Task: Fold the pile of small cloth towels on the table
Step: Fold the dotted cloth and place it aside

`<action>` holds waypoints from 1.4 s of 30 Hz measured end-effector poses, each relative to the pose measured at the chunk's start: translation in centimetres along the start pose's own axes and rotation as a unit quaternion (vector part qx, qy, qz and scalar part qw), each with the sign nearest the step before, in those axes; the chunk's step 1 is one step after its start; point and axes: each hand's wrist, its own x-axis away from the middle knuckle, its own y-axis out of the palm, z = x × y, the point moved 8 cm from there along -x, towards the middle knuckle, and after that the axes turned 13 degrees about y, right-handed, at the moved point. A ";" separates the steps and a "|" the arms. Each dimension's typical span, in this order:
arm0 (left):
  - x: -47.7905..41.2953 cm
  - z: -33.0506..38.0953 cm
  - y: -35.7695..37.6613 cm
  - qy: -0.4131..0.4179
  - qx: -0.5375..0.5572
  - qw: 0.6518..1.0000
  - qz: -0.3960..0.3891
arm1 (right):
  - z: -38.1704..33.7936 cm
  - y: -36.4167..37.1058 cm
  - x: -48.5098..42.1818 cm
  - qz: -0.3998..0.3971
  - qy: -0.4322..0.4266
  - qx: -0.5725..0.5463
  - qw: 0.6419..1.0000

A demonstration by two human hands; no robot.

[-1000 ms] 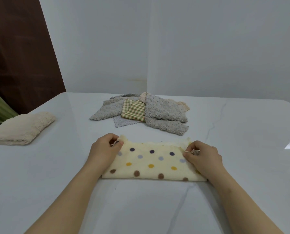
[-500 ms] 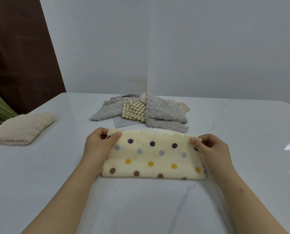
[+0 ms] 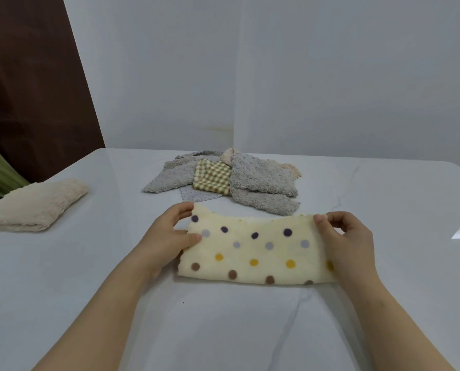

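both hands, left hand [image 3: 167, 241] and right hand [image 3: 342, 238], pinch the far corners of the dotted towel [image 3: 255, 253] on the table [image 3: 62, 290]. first fold looks done; next likely calls for folding one end across, edges matched.

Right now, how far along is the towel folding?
Done: one cream towel lies folded on the table, left side. In hand: the dotted towel, apparently folded once, left hand and right hand pinching its far corners. Left: the pile of grey and checked towels behind it, unfolded.
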 end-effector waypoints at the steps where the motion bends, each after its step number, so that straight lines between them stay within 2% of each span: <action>1: 0.0 0.1 0.1 0.007 -0.001 1.000 0.003 | 0.0 0.0 0.0 0.001 -0.001 0.003 1.000; 4: -0.1 -0.1 -0.4 0.018 -0.033 0.998 0.049 | 0.0 0.1 -0.1 -0.004 -0.004 0.019 1.000; 7: 0.0 -0.8 -0.8 -0.001 -0.176 0.983 0.057 | 1.0 1.5 -0.4 -0.052 0.001 0.160 0.986; 10: 0.0 -1.1 -1.1 -0.017 -0.239 0.968 0.069 | 2.2 2.4 -0.5 -0.072 0.006 0.269 0.960; 14: -0.3 -1.2 -1.1 -0.043 -0.256 0.964 0.059 | 1.9 2.1 -0.5 -0.065 0.006 0.264 0.962; 20: -0.1 -1.8 -0.8 -0.074 -0.179 0.981 -0.017 | 1.9 1.3 -0.8 -0.066 0.035 0.233 0.970; 25: -0.1 -1.1 -1.7 -0.034 -0.327 0.943 0.051 | 2.1 1.5 -0.6 -0.053 0.034 0.267 0.962; 28: -0.2 -0.7 -1.6 -0.008 -0.374 0.925 0.062 | 1.9 1.5 -0.6 -0.050 0.024 0.272 0.961; 33: -0.4 0.1 -1.8 0.041 -0.288 0.952 0.098 | 1.5 1.0 -0.8 -0.043 0.012 0.206 0.978; 37: -0.5 0.1 -2.2 0.052 -0.253 0.958 0.124 | 0.9 0.6 -0.9 -0.010 -0.014 0.176 0.984; 40: -0.6 -0.5 -1.9 0.041 -0.307 0.945 0.109 | 1.1 1.2 -0.8 -0.003 -0.031 0.215 0.976; 42: -0.6 -0.7 -1.4 0.027 -0.362 0.928 0.079 | 1.4 1.6 -0.9 -0.003 -0.032 0.279 0.960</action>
